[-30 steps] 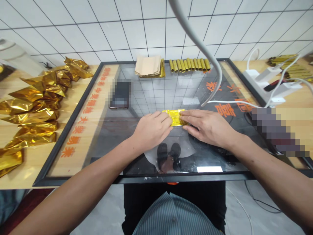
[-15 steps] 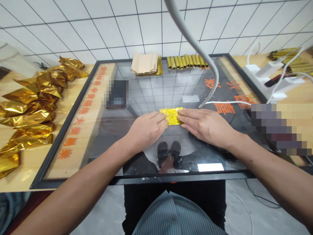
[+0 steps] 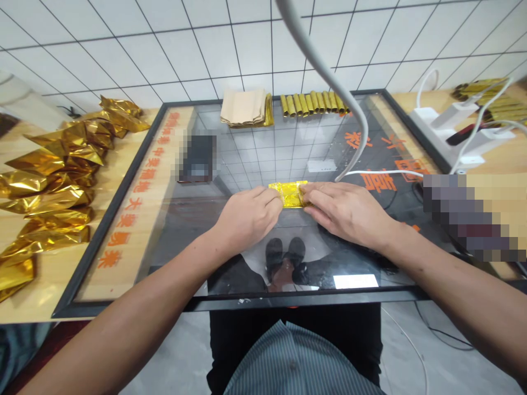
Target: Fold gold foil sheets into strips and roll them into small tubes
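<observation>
A small sheet of gold foil paper [image 3: 291, 195] lies on the dark glass panel [image 3: 247, 164], its near edge now a straight fold. My left hand [image 3: 252, 214] is closed, its fingertips pinching the foil's left end. At the right end my right hand [image 3: 343, 211] is closed on the foil too, thumb below and fingers above. The fingertips cover both ends of the sheet. Behind it, a row of rolled gold foil tubes [image 3: 315, 104] and a stack of brown paper sheets [image 3: 244, 107] with gold foil rest along the panel's far edge.
Folded gold foil pieces [image 3: 61, 159] are heaped at the left. A grey flexible stalk [image 3: 329, 60] arches down to the panel. On the right stand a white power strip [image 3: 432, 131] with cables and more gold rolls [image 3: 506, 112]. A dark blurred object [image 3: 197, 159] lies at left.
The foil's near edge has turned up slightly, making the sheet a little narrower. My right fingers have curled in more; my left hand has barely moved.
</observation>
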The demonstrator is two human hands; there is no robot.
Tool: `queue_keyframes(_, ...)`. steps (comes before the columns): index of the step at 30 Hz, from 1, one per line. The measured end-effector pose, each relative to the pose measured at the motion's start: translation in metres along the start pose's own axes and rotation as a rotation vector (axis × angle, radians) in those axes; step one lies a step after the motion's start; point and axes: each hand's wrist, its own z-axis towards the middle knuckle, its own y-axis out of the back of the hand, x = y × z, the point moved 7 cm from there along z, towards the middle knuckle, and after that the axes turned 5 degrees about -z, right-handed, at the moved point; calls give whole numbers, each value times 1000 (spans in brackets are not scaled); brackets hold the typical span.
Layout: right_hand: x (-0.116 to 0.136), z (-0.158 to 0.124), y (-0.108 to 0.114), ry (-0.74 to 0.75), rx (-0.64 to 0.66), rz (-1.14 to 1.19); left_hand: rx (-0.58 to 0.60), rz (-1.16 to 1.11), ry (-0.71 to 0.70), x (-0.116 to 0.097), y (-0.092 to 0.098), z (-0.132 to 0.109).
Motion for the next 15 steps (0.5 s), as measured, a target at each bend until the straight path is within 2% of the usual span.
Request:
queue_keyframes(8,2,0,-1,-5,-59,-77,19,-12,39,0,1,-1)
queue_keyframes(15,3,2,-3,-50,-53,-63,56,70,8,-5,-5,1)
